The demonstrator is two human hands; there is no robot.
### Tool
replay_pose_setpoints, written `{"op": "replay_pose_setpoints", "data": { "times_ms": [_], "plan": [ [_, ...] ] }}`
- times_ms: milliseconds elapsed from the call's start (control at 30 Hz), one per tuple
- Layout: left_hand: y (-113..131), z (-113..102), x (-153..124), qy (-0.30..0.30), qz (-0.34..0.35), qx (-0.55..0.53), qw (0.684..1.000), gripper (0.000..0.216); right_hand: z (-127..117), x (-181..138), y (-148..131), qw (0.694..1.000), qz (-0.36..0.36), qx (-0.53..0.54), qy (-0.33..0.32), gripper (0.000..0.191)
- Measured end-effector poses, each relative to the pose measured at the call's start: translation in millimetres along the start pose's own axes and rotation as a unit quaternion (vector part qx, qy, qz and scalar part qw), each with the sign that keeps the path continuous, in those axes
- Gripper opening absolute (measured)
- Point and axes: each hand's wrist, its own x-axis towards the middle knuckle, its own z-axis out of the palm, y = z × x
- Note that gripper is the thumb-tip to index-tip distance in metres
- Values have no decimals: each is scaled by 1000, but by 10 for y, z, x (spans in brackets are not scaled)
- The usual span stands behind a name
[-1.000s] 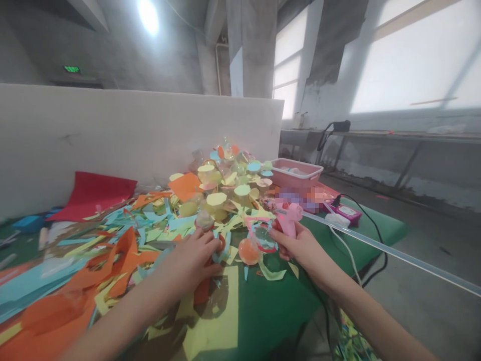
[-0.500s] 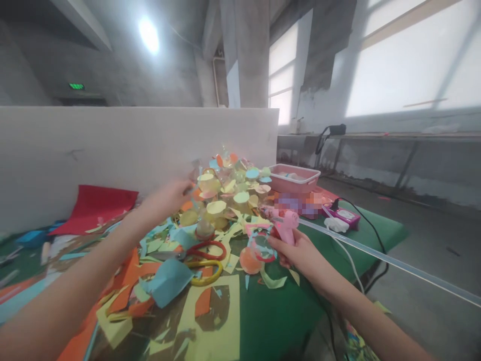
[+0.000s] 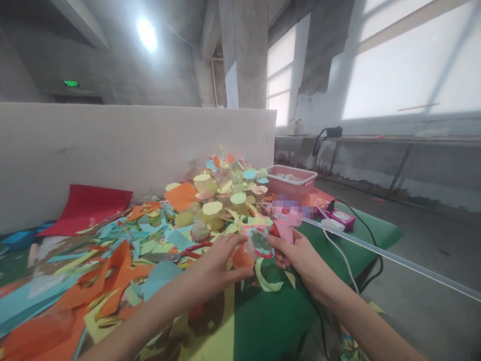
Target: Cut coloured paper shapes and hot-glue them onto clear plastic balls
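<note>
Bare concrete room, big bright windows, and a green-covered bench (image 3: 270,321) buried in paper scraps. Left hand (image 3: 214,265): fingers (image 3: 229,245) curl around one orange ball (image 3: 242,256), pinning it low on the bench, probably so it can't roll. Right hand (image 3: 296,253): fingers closed tight on one pink glue gun (image 3: 287,224), nozzle aimed leftward near the ball, which looks like why both hands sit so close together. One white cable (image 3: 340,247) runs past the right wrist from one pink power strip (image 3: 340,216).

Further out there's one pair of red-handled scissors (image 3: 188,249) lying flat beside the left hand, one pink basket (image 3: 293,179) and one red sheet (image 3: 86,203). The heap of paper-capped clear cups (image 3: 225,188) is well over a dozen, too jumbled to count exactly.
</note>
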Motion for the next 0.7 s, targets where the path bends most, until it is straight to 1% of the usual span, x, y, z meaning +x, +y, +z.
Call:
{"op": "replay_pose_setpoints", "data": {
  "times_ms": [100, 167, 233, 333, 467, 533, 600, 700],
  "plan": [
    [14, 106, 34, 35, 44, -49, 997, 36, 15, -22, -19, 1000, -3, 2, -2, 47],
    [38, 133, 46, 39, 48, -85, 994, 29, 16, -36, -37, 1000, -4, -3, 3, 48],
    [52, 138, 48, 39, 39, -112, 992, 28, -6, -46, -59, 1000, -5, -12, 13, 48],
    [24, 122, 52, 60, 19, -123, 990, 27, -91, -53, -91, 998, -1, -53, 19, 47],
    [-92, 96, 54, 105, -40, -118, 987, 32, -237, -47, -97, 994, 2, -111, -10, 47],
    [-145, 86, 46, 120, -57, -117, 984, 36, -286, -37, -78, 991, 0, -131, -18, 46],
    [-172, 75, 38, 131, -60, -116, 983, 35, -309, -30, -52, 988, -5, -156, -20, 46],
    [-164, 56, 42, 150, -44, -117, 981, 31, -303, -36, -31, 981, -13, -191, -24, 49]
  ]
}}
